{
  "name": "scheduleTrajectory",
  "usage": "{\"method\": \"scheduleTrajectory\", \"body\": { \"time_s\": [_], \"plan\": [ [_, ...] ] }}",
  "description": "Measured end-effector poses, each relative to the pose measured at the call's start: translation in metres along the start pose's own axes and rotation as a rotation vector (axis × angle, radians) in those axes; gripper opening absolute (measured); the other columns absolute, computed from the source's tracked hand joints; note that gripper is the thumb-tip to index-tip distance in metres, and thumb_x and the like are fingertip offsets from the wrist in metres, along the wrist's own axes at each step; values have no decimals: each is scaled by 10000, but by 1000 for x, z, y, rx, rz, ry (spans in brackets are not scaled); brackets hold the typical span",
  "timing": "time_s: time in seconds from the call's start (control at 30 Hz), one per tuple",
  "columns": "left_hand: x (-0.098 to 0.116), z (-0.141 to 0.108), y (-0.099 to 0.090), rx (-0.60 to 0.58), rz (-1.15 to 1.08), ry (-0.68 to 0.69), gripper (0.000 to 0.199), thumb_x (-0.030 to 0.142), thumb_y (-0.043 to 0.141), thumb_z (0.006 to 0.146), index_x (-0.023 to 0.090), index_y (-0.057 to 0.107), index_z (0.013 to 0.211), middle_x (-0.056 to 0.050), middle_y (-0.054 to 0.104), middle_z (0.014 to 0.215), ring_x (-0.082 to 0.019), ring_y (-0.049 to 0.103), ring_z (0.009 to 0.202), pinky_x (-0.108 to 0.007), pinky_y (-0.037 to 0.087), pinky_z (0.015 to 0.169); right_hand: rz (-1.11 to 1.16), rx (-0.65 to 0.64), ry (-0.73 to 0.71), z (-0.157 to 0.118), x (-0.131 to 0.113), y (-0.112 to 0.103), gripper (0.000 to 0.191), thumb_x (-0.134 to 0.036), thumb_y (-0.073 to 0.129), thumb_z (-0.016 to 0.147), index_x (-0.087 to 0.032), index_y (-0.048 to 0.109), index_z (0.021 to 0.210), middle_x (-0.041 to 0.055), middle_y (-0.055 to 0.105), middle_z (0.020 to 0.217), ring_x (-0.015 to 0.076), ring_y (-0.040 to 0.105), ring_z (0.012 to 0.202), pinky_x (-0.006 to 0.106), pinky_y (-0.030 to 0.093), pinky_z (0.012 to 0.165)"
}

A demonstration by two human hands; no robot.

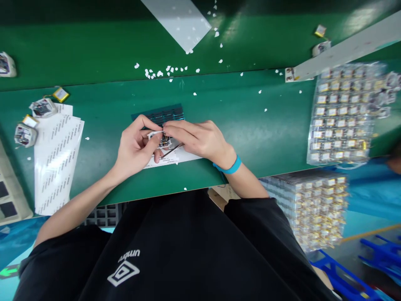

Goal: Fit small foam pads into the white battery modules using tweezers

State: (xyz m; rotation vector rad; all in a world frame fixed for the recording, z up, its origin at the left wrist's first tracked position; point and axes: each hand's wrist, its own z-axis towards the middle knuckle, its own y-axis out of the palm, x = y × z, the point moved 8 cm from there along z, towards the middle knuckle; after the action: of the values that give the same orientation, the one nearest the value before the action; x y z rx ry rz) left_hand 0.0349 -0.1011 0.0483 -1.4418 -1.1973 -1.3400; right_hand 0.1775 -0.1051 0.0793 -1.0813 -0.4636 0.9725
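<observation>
Near the front of the green bench, my left hand is closed round a small white plastic housing with an exposed circuit board inside. My right hand, a blue band on its wrist, has its fingertips pressed together at the top edge of that housing. Tucked under its fingers are thin metal tweezers, pointing down and left. What the right fingertips pinch is hidden. Behind both hands lies a dark blue sheet with black strips; a white printed label sheet lies below them.
At left, white label sheets lie beside housings with yellow batteries. Small white scraps dot the bench. A clear tray of batteries sits at right under a slanted metal bar; stacked trays stand lower.
</observation>
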Motion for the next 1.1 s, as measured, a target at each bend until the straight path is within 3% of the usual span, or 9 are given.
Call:
{"method": "scheduleTrajectory", "body": {
  "time_s": [0.17,0.27,0.37,0.47,0.57,0.73,0.87,0.97,1.1],
  "plan": [
    [3,-6,-2,90,92,81,280,377,762,978,243,518,947,69,643,635,-111,614,406,-232,513,391,-35,-94,85,0,-8,6,447,-100,336,1099,-168,697,1354,102,779,1363,154,814,950,244,530,560],
    [2,-7,-5,159,158,127,280,384,743,978,243,514,900,76,618,602,-99,589,388,-222,474,377,148,-87,170,2,-5,11,436,-141,350,1111,-155,690,1383,128,750,1411,189,807,1054,264,602,677],
    [3,-8,-5,146,203,189,262,367,721,974,238,516,875,77,613,574,-102,585,384,-221,455,386,477,25,331,5,6,10,347,-333,470,1132,-162,756,1228,71,834,1085,160,781,923,270,602,774],
    [8,-9,-5,101,273,253,205,330,702,975,233,533,911,65,653,608,-110,617,439,-232,482,450,724,92,492,7,15,11,421,-559,596,1064,-181,753,969,-34,673,684,85,563,581,242,471,599],
    [16,-8,-4,60,395,311,176,315,727,967,223,601,1049,46,725,703,-122,664,537,-260,534,570,891,98,578,8,21,12,487,-658,605,1022,-198,709,902,-56,595,626,73,433,516,250,381,521],
    [28,-2,-2,37,625,518,98,256,658,1023,193,730,1048,-61,832,993,-214,777,890,-341,607,792,983,136,665,0,58,8,577,-654,402,1096,-221,693,849,44,746,865,130,607,589,302,494,521],
    [11,10,-3,-58,704,521,144,243,561,1052,182,691,1062,-122,805,1237,-284,751,1204,-454,607,1001,690,223,742,-12,98,-4,724,-712,328,1078,-252,643,616,39,582,575,177,568,567,375,557,643],
    [1,17,-8,-100,744,481,183,283,507,1070,199,669,1087,-112,810,1177,-290,753,1196,-473,601,995,697,141,730,-15,105,2,731,-744,358,1061,-253,696,637,21,599,533,166,577,510,376,572,641],
    [3,17,-13,-57,796,504,173,315,516,1069,229,666,1066,-98,807,1116,-284,759,1093,-468,590,940,868,21,608,-12,99,16,535,-695,603,1009,-208,816,952,49,821,866,170,768,756,295,599,637]
  ]
}}
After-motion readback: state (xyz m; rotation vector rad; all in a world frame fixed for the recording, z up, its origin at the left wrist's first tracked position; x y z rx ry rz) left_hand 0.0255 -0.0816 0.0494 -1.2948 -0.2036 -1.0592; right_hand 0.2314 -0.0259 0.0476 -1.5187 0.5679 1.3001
